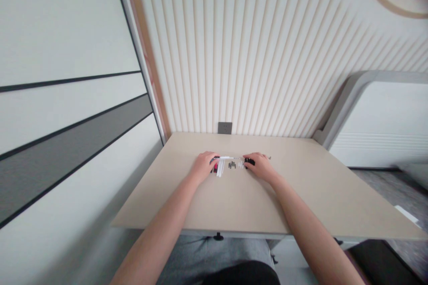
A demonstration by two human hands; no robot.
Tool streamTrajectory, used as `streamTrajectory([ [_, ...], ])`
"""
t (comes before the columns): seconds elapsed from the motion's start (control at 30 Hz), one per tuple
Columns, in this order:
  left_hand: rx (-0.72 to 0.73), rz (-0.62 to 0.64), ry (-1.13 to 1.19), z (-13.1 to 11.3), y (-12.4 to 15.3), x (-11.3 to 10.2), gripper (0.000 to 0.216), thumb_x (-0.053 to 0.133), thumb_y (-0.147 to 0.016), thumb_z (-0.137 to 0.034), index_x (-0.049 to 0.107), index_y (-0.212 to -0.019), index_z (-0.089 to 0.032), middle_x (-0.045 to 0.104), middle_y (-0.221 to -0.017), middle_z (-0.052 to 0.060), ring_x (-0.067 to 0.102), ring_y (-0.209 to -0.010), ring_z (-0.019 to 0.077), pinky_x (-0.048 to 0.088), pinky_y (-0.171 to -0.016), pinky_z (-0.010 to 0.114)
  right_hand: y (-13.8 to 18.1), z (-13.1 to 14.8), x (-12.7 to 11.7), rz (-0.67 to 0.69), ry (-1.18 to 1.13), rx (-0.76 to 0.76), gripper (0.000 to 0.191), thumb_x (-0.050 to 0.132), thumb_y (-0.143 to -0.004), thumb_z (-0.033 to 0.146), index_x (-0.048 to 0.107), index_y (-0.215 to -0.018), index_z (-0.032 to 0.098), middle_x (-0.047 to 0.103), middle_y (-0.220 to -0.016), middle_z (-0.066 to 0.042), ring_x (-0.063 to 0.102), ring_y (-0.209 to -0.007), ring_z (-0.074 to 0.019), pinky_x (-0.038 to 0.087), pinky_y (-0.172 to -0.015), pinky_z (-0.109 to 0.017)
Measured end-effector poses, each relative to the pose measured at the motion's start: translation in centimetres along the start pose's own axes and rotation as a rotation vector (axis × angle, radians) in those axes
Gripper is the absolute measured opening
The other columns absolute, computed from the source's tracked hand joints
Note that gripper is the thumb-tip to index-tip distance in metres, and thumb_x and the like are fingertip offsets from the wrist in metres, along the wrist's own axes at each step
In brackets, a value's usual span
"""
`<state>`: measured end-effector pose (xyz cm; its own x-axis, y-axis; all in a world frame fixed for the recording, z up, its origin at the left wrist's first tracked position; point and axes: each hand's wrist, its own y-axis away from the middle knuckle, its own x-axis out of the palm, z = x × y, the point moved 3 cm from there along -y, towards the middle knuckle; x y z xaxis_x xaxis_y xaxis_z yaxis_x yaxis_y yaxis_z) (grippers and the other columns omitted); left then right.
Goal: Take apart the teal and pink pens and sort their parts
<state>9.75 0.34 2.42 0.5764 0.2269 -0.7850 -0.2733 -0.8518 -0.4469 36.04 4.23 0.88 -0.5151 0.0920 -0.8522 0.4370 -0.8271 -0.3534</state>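
My left hand (203,164) rests on the table at the left end of a group of small parts, its fingers curled round red and black parts (216,167), mostly hidden by the fingers. Beside it lie several thin white sticks (220,167) side by side. A slim white rod (226,157) lies crosswise behind them, its left end near my left fingertips. Small grey pieces (232,165) and small whitish pieces (240,164) sit between the hands. On the right, my right hand (262,165) has thumb and fingers closed about small black parts (249,161).
The beige table (230,205) meets a ribbed wall with a dark socket (225,128). A small dark item (269,157) lies just beyond my right hand. A white cabinet (67,151) stands close on the left; a grey-framed headboard (377,120) is on the right.
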Motion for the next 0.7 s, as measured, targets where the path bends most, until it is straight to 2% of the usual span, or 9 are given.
streamTrajectory([
  [0.17,-0.021,-0.002,0.009,0.1,0.0,0.0,0.018,0.055,-0.091,-0.028,0.067,-0.103,-0.022,0.069,-0.102,0.005,0.061,-0.096,0.0192,0.045,-0.088,0.031,-0.2,0.1,-0.1,-0.042,-0.174,-0.026,0.028,0.062,-0.083,0.024,0.067,-0.110,0.023,0.069,-0.106,-0.007,0.064,-0.094,-0.0221,0.047,-0.088,-0.038],
  [0.3,-0.020,-0.012,0.007,0.1,0.0,0.0,0.018,0.055,-0.091,-0.028,0.067,-0.103,-0.023,0.069,-0.102,0.005,0.062,-0.095,0.0192,0.045,-0.087,0.031,-0.3,0.6,-0.6,-0.115,-0.340,-0.009,0.027,0.058,-0.084,0.025,0.068,-0.108,0.022,0.068,-0.104,-0.008,0.065,-0.084,-0.0190,0.052,-0.080,-0.035],
  [0.5,-0.017,-0.018,-0.010,0.1,0.1,-0.1,0.018,0.055,-0.091,-0.029,0.067,-0.102,-0.022,0.069,-0.101,0.004,0.062,-0.094,0.0195,0.045,-0.086,0.031,-0.5,0.7,-1.4,-0.292,-0.508,0.104,0.026,0.060,-0.083,0.037,0.069,-0.101,0.020,0.069,-0.101,-0.008,0.065,-0.083,-0.0192,0.051,-0.081,-0.036],
  [0.7,-0.016,-0.017,-0.008,0.2,0.1,0.0,0.017,0.055,-0.091,-0.028,0.067,-0.103,-0.023,0.070,-0.101,0.004,0.062,-0.094,0.0191,0.045,-0.086,0.030,-0.6,0.7,-1.2,-0.296,-0.650,0.229,0.038,0.063,-0.080,0.051,0.068,-0.096,0.017,0.070,-0.081,-0.007,0.061,-0.070,-0.0184,0.049,-0.065,-0.032],
])
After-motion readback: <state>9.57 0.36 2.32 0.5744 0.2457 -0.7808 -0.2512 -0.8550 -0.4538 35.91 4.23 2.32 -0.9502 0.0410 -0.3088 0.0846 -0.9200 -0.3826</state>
